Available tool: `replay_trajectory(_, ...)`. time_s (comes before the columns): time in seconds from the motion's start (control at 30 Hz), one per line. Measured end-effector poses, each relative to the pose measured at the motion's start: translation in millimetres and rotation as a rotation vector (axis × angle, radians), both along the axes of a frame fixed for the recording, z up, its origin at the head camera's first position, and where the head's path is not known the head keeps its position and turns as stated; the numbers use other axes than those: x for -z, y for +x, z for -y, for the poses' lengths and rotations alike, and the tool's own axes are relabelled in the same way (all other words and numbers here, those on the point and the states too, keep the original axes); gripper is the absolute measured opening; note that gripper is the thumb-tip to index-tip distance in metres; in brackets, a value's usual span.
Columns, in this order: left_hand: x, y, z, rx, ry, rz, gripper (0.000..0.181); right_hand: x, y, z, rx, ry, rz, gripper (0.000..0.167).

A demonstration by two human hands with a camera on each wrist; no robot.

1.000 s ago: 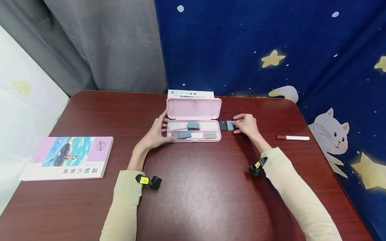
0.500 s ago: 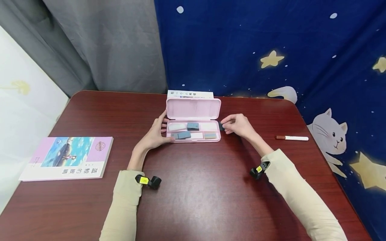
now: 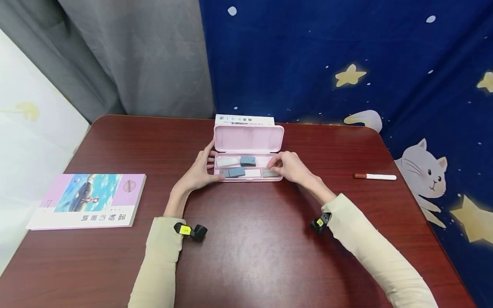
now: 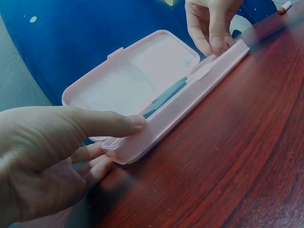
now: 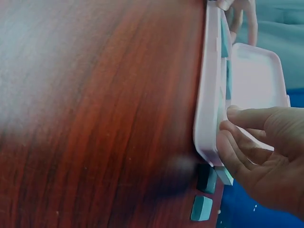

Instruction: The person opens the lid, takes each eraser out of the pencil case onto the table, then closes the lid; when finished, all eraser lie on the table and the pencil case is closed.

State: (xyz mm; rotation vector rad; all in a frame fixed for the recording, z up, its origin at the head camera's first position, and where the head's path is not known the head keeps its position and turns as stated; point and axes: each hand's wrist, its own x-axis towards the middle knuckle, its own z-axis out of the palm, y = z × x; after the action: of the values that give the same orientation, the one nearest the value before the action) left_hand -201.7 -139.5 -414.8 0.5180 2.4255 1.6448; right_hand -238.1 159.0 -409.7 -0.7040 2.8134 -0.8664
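Note:
Around the left end of the open pink case (image 3: 250, 180), my left hand (image 3: 194, 173) has its thumb at the front edge and fingers behind. The case holds blue-grey erasers (image 3: 247, 161), white pieces (image 3: 228, 162) and a striped eraser (image 3: 270, 173) in the front right compartment. My right hand (image 3: 294, 167) reaches over the case's right end, thumb and index fingertips close together beside the striped eraser; whether they pinch anything is hidden. In the right wrist view, a dark eraser (image 5: 206, 178), a blue-grey eraser (image 5: 202, 208) and a pale piece (image 5: 224, 175) lie beyond that end.
A white-edged book (image 3: 244, 119) stands behind the raised lid (image 3: 248, 138). On the table's left lies a purple and white book (image 3: 88, 201). A brown-capped white marker (image 3: 379, 176) lies at the right. Curtains (image 3: 277, 55) hang behind the table.
My right hand has moved left from the erasers beside the case to over its right end. My left hand has stayed at the case's left end.

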Motion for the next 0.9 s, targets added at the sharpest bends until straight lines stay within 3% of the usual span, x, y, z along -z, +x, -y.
replay_trajectory(0.4, -0.1, -0.8, -0.9, -0.003, -0.004, 0.009, 0.108, 5.0, 0.3, 8, -0.076, 0.023, -0.075, 0.007)
replay_trajectory(0.63, 34.0, -18.9, 5.4, -0.013, -0.031, -0.025, 0.115, 1.5, 0.3, 8, -0.084, 0.039, -0.067, 0.007)
replay_trajectory(0.9, 34.9, -18.6, 6.5, -0.021, -0.038, -0.019, 0.115, 1.5, 2.3, 9, -0.068, 0.049, -0.070, 0.005)
